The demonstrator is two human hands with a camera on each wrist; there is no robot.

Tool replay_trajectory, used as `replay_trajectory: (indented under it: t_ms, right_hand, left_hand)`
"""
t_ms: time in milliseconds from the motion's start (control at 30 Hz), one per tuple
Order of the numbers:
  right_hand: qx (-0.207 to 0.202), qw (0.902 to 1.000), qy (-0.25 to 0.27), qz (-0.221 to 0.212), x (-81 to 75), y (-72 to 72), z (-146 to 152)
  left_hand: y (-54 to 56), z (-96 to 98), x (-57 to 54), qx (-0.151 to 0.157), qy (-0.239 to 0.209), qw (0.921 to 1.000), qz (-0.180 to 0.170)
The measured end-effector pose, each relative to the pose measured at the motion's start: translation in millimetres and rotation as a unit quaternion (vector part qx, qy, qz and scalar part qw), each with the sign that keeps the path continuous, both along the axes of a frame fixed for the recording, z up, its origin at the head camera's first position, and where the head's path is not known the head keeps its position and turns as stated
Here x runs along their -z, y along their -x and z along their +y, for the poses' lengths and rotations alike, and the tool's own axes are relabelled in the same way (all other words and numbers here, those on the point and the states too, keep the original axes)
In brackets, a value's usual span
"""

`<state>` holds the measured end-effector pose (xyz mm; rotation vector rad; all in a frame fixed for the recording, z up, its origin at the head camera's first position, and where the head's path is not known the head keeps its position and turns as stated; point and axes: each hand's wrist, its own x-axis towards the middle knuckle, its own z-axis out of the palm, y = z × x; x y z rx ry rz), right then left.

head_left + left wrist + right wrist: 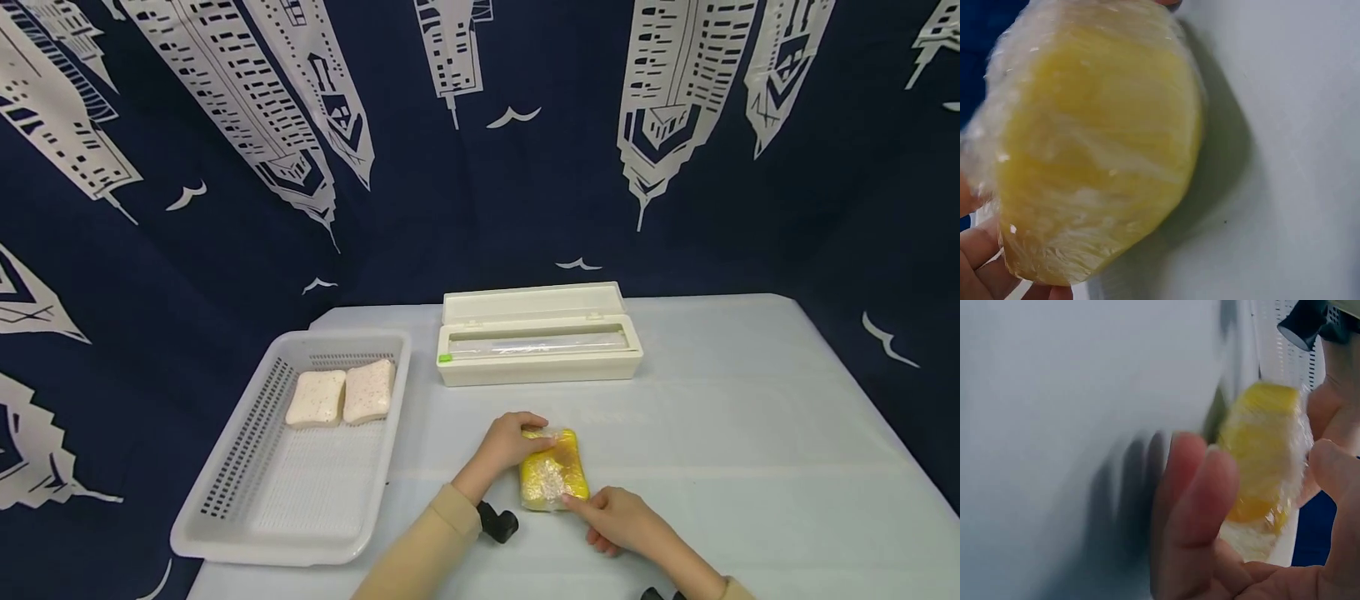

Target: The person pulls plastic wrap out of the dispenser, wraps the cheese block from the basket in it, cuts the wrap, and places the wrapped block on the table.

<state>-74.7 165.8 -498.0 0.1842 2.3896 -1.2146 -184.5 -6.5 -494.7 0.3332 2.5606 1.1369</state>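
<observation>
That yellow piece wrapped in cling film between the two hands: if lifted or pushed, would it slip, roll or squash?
The wrapped yellow piece lies flat and blocky on the table, so it probably slides rather than rolls. Its glossy, wrinkled film looks somewhat slippery. Rounded edges suggest a soft thing that may squash under a hard squeeze. The left hand and right hand hold opposite ends, which hints it is light.

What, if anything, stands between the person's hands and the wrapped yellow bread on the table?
Nothing visible: the left hand holds the wrapped yellow bread at its far end, and the right hand touches its near end.
</observation>
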Motion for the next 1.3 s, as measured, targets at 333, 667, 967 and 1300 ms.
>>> replay_trajectory:
  t_ms: [333,667,967,1300]
  right_hand:
    - [0.062,0.9858,0.143,-0.062,14.0,4.1,-11.7]
    - [0.119,0.9852,0.032,0.12,-0.3,22.7,-2.5]
    - [0.017,0.8983,-0.137,0.417,6.9,30.2,-1.7]
    - [-0.035,0.9195,-0.028,0.391,21.8,23.4,-3.0]
  left_hand:
    - [-7.6,-6.8,-2.6,-0.007,0.008,0.9999,-0.001]
    - [-10.3,-26.6,-21.9,-0.042,-0.067,0.9967,0.019]
    - [-20.0,-35.6,-14.4,-0.089,-0.156,0.9796,-0.09]
    - [-38.3,-39.6,14.7,-0.089,-0.19,0.9708,-0.117]
